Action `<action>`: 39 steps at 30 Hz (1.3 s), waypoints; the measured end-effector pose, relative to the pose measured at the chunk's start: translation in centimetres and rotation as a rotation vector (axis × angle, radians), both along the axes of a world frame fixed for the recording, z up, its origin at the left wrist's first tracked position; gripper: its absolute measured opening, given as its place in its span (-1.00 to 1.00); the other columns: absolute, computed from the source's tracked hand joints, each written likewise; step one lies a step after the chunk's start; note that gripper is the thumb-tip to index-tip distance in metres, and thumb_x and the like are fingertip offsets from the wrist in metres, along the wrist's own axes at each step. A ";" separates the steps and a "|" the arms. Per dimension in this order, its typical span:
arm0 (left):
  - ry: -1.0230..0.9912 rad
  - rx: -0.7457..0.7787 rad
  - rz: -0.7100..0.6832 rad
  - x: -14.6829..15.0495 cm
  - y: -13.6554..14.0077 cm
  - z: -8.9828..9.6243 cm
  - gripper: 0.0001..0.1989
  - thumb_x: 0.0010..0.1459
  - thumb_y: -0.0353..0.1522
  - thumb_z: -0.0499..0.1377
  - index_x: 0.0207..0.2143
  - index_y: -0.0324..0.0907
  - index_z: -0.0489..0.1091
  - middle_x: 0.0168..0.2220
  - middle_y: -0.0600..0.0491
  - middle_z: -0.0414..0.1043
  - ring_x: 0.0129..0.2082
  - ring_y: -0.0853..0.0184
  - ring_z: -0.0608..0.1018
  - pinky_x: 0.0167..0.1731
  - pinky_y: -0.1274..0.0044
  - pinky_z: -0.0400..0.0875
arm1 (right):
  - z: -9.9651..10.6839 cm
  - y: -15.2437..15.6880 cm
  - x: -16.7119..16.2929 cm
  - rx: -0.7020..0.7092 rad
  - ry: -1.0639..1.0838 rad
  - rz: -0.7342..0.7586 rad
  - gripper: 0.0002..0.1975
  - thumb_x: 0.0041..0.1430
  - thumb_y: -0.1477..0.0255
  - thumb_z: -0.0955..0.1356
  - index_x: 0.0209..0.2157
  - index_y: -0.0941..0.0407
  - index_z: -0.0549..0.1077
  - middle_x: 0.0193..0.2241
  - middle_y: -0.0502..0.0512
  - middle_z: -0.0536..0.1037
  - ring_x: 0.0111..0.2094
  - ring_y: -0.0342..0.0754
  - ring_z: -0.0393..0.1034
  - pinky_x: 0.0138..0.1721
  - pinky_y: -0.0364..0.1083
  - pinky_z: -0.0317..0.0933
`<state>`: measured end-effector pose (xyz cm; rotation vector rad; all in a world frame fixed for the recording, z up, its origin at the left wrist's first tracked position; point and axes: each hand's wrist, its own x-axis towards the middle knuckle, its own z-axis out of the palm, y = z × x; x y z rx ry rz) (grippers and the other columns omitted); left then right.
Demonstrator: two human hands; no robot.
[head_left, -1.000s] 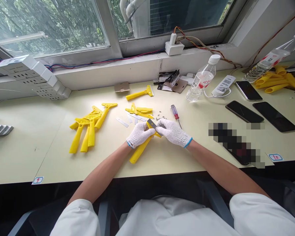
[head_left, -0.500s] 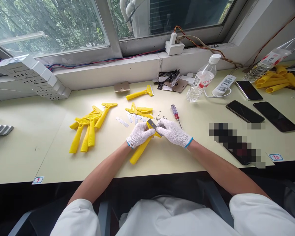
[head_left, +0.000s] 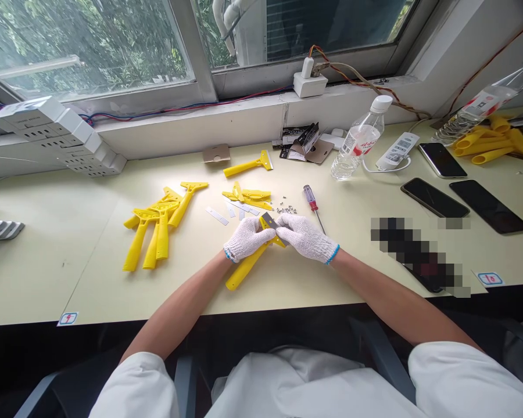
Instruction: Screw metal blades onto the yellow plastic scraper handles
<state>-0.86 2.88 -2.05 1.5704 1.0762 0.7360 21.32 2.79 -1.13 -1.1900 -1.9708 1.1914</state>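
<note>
A yellow scraper (head_left: 247,268) lies between my gloved hands, its handle slanting down toward the table's front edge. My left hand (head_left: 247,238) is closed round the left side of its head. Flat on the head is a grey metal blade (head_left: 269,220), which my right hand (head_left: 303,237) pinches at its right end with thumb and fingers. Just beyond my hands are loose thin blades (head_left: 217,216), yellow plastic head pieces (head_left: 247,197) and several small screws (head_left: 289,209). A screwdriver (head_left: 310,199) with a clear and red handle lies past my right hand.
Several yellow scraper handles (head_left: 157,223) are piled at left. One scraper (head_left: 248,165) with a blade lies at the back. To the right stand a water bottle (head_left: 358,139), a power strip (head_left: 397,152) and phones (head_left: 434,198). White boxes (head_left: 61,136) are stacked by the window.
The scraper's handle end has swung slightly left, and my right hand has shifted a little to the left along the blade. Both hands keep their hold.
</note>
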 end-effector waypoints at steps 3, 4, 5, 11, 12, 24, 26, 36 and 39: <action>-0.011 -0.029 -0.027 -0.2 0.0 0.4 -0.80 0.22 -0.24 0.31 -0.35 -0.19 0.47 -0.42 0.09 0.54 -0.44 0.37 0.54 -0.39 0.53 0.42 | 0.0 -0.1 0.0 0.015 0.004 -0.028 -0.79 0.34 0.28 0.31 -0.33 0.11 0.42 -0.41 0.01 0.45 -0.33 -0.08 0.29 -0.25 -0.06 0.12; -0.022 -0.046 -0.042 -0.2 0.0 0.7 -0.82 0.22 -0.25 0.31 -0.31 -0.19 0.48 -0.39 0.08 0.56 -0.42 0.36 0.57 -0.37 0.53 0.44 | 0.1 0.0 0.0 0.012 0.007 -0.040 -0.78 0.34 0.27 0.31 -0.33 0.11 0.42 -0.41 0.01 0.45 -0.34 -0.08 0.28 -0.25 -0.06 0.12; -0.034 -0.067 -0.061 -0.3 -0.1 0.9 -0.83 0.21 -0.27 0.31 -0.25 -0.19 0.50 -0.35 0.07 0.59 -0.40 0.35 0.59 -0.35 0.52 0.46 | 0.1 0.0 0.0 0.005 0.011 -0.050 -0.77 0.35 0.26 0.31 -0.32 0.11 0.42 -0.41 0.01 0.46 -0.35 -0.09 0.28 -0.26 -0.06 0.12; -0.126 -0.107 -0.072 -0.3 -0.2 1.3 -0.48 0.19 -0.32 0.37 0.19 -0.17 0.42 -0.15 0.02 0.63 -0.36 0.33 0.62 -0.31 0.47 0.56 | 0.1 0.4 0.5 -0.038 0.017 -0.126 -0.78 0.32 0.25 0.32 -0.29 0.11 0.46 -0.42 0.00 0.47 -0.39 -0.10 0.27 -0.30 -0.07 0.13; -0.149 -0.092 -0.040 -0.3 -0.3 1.1 -0.37 0.18 -0.33 0.38 0.28 -0.16 0.37 -0.10 0.00 0.63 -0.32 0.30 0.65 -0.28 0.46 0.58 | 0.2 0.4 0.5 -0.043 0.013 -0.132 -0.78 0.30 0.26 0.32 -0.30 0.11 0.46 -0.43 0.01 0.47 -0.40 -0.10 0.27 -0.30 -0.06 0.12; 0.142 0.202 -0.130 -0.5 -1.8 1.8 -0.41 0.23 -0.40 0.26 0.32 -0.04 0.47 -0.38 0.22 0.38 -0.55 0.45 0.31 -0.41 0.51 0.32 | 0.9 1.1 1.3 -0.166 0.064 -0.191 -0.74 0.21 0.23 0.34 -0.45 0.10 0.36 -0.51 0.01 0.46 -0.47 -0.13 0.25 -0.38 -0.08 0.12; 0.189 0.229 -0.137 -0.5 -1.9 2.0 -0.44 0.25 -0.38 0.26 0.31 -0.05 0.48 -0.41 0.22 0.35 -0.53 0.42 0.33 -0.37 0.48 0.34 | 0.9 1.2 1.3 -0.183 0.069 -0.190 -0.76 0.18 0.23 0.35 -0.43 0.10 0.38 -0.51 0.01 0.47 -0.48 -0.14 0.24 -0.40 -0.08 0.11; 0.179 0.153 -0.115 -0.1 -2.2 1.9 -0.40 0.19 -0.43 0.21 0.31 -0.06 0.44 -0.31 0.21 0.41 -0.54 0.47 0.31 -0.35 0.50 0.37 | 2.5 2.0 1.8 -0.249 0.037 -0.135 -0.65 0.32 0.17 0.32 -0.42 0.14 0.42 -0.50 0.04 0.45 -0.49 -0.14 0.29 -0.43 -0.12 0.14; 0.185 0.137 -0.111 0.0 -2.3 1.8 -0.39 0.16 -0.44 0.21 0.29 -0.09 0.47 -0.31 0.21 0.41 -0.54 0.48 0.32 -0.38 0.52 0.35 | 3.8 4.4 1.8 -0.087 -0.125 -0.159 -0.64 0.42 0.22 0.27 -0.33 0.17 0.51 -0.41 0.12 0.55 -0.42 -0.11 0.38 -0.37 -0.10 0.19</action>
